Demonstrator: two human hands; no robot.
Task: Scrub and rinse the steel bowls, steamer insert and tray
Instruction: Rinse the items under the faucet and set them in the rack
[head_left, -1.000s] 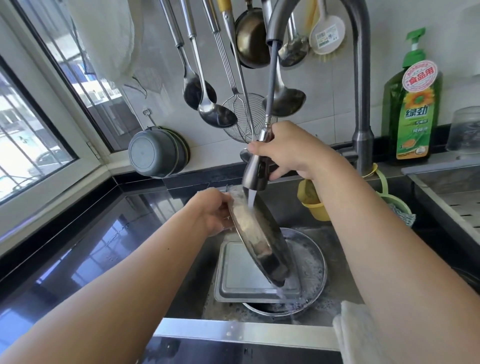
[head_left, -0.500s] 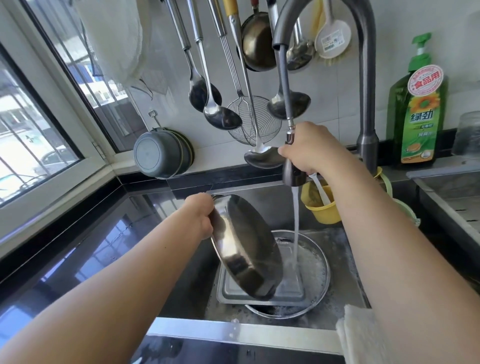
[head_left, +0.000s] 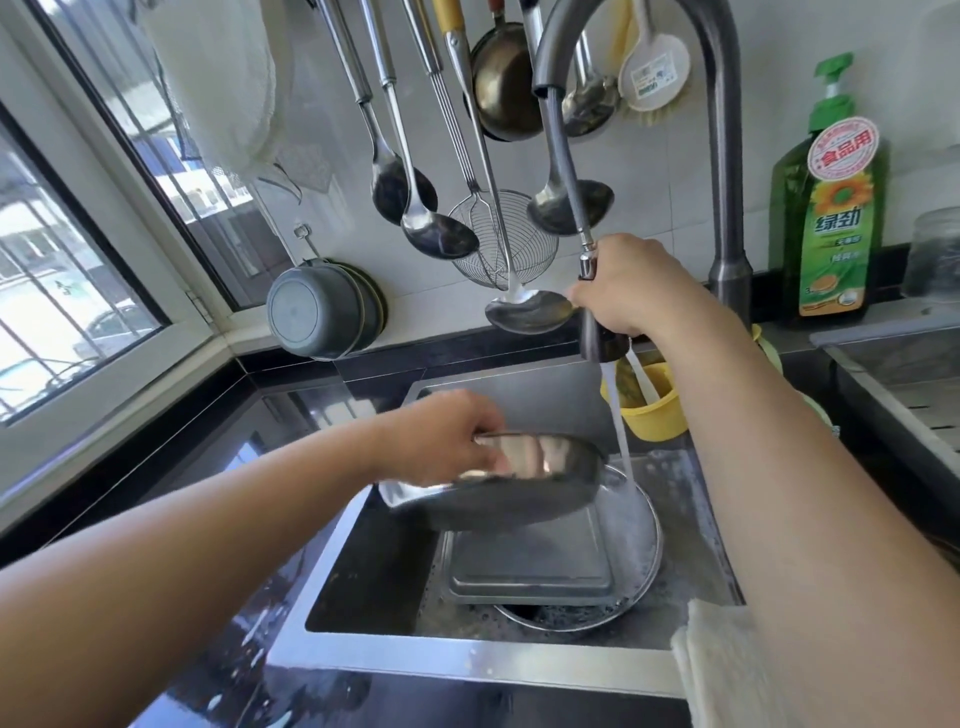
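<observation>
**Rinsing at the sink: bowl in one hand, sprayer in the other**

The left hand (head_left: 441, 436) grasps the rim of a steel bowl (head_left: 498, 483), holding it almost level above the sink (head_left: 467, 660); the bowl is blurred. The right hand (head_left: 628, 286) is wrapped around the pull-out spray head (head_left: 597, 338), which hangs on its hose from the tall faucet (head_left: 727, 156). A stream of water (head_left: 621, 436) falls just past the bowl's right edge.

In the sink basin, a square tray (head_left: 530, 571) lies on a round steel piece (head_left: 644, 561) with suds around it, directly under the held bowl. A yellow cup (head_left: 654, 410) sits at the back of the sink. A green bottle of dish soap (head_left: 831, 218) stands on the counter to the right. Ladles (head_left: 436, 234) and a wire skimmer (head_left: 498, 244) hang on the tiled wall.
</observation>
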